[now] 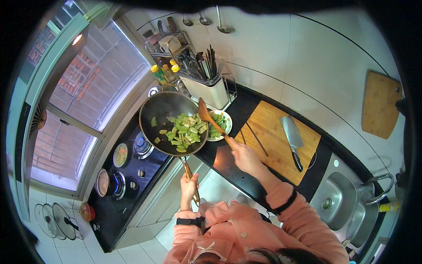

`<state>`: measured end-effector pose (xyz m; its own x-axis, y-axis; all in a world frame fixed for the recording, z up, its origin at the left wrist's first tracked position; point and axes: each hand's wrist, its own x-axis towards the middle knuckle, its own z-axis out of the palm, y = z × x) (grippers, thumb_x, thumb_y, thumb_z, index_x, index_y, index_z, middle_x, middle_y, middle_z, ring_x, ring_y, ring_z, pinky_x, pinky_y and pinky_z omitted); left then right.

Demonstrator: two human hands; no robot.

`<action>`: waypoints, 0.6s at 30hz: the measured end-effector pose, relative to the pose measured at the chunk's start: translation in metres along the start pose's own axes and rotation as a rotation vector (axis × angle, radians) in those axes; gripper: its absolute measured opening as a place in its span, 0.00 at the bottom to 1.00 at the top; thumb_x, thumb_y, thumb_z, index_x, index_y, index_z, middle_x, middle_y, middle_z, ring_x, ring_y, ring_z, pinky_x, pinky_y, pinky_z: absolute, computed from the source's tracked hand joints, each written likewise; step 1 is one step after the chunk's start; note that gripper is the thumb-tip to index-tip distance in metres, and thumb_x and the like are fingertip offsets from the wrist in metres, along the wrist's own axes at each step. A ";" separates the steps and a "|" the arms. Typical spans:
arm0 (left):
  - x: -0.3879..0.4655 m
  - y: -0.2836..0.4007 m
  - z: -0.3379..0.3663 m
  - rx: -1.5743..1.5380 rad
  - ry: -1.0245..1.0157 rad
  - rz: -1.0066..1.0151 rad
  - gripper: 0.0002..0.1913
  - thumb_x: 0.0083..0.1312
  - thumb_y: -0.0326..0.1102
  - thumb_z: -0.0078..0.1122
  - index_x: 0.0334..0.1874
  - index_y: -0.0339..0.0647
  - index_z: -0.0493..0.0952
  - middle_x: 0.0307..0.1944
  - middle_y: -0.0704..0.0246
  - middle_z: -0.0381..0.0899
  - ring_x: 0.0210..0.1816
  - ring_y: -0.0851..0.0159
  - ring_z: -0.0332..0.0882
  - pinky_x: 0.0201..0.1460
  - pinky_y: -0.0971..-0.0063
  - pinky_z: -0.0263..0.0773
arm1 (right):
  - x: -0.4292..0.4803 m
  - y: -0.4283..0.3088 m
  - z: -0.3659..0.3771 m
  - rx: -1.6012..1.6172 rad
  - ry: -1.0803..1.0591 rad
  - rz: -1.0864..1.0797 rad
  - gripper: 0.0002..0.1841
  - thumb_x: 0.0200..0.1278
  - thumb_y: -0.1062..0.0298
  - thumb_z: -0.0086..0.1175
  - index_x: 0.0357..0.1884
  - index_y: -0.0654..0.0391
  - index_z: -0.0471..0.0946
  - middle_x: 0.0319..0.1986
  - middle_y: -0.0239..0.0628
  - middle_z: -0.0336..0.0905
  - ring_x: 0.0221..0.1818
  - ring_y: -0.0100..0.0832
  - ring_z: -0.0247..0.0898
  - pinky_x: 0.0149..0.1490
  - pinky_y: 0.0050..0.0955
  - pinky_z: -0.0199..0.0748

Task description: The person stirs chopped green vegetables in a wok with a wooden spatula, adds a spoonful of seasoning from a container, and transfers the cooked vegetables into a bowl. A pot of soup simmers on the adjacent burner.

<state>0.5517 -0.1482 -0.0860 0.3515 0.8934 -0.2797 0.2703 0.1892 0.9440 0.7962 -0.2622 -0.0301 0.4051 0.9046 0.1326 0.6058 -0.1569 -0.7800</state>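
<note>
My left hand (189,188) grips the handle of a dark wok (158,132), which is raised off the lit gas burner (142,142) and tilted towards the right. Chopped green vegetables (188,130) lie mostly in its right half. In my right hand (245,156) is a wooden spatula (206,112), its blade at the wok's right rim, above a white bowl (229,123). Similar green pieces fill the bowl, partly hidden by the wok and spatula. The bowl stands on the black counter, beside a pair of chopsticks (257,138) lying on the wooden cutting board (270,118).
A cleaver (292,133) rests on the board. A small pot (103,183) sits at another lit burner, near a plate of food (121,155). Behind the wok stand bottles (160,73) and a utensil holder (211,92). The sink (338,198) is at right.
</note>
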 end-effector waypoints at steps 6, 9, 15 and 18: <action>-0.003 0.001 0.000 -0.035 -0.017 0.021 0.09 0.62 0.30 0.59 0.30 0.39 0.67 0.13 0.73 0.67 0.11 0.73 0.64 0.14 0.79 0.60 | 0.058 -0.015 0.055 0.065 -0.079 0.092 0.29 0.56 0.74 0.50 0.63 0.57 0.63 0.37 0.53 0.77 0.42 0.54 0.74 0.45 0.47 0.73; 0.000 0.001 -0.002 -0.028 -0.017 0.005 0.09 0.62 0.30 0.59 0.30 0.39 0.67 0.13 0.73 0.67 0.12 0.73 0.64 0.14 0.79 0.60 | 0.054 -0.006 0.052 -0.043 -0.150 0.138 0.29 0.55 0.74 0.51 0.63 0.58 0.63 0.39 0.52 0.77 0.43 0.52 0.74 0.46 0.46 0.73; 0.005 -0.002 -0.004 -0.023 -0.037 0.000 0.09 0.62 0.30 0.59 0.29 0.40 0.67 0.14 0.73 0.67 0.12 0.73 0.64 0.14 0.79 0.60 | 0.022 0.005 0.029 -0.241 -0.115 0.105 0.29 0.55 0.75 0.49 0.63 0.59 0.63 0.38 0.48 0.75 0.40 0.51 0.75 0.44 0.46 0.74; 0.007 -0.002 -0.002 -0.037 -0.046 0.004 0.10 0.62 0.30 0.59 0.29 0.40 0.66 0.14 0.73 0.67 0.11 0.74 0.64 0.14 0.79 0.60 | 0.004 0.006 0.017 -0.187 -0.063 0.095 0.28 0.58 0.74 0.48 0.63 0.60 0.63 0.39 0.49 0.75 0.40 0.50 0.75 0.43 0.46 0.74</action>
<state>0.5520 -0.1415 -0.0892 0.3935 0.8748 -0.2826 0.2355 0.2012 0.9508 0.7899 -0.2534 -0.0444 0.4262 0.9044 0.0213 0.6857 -0.3076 -0.6597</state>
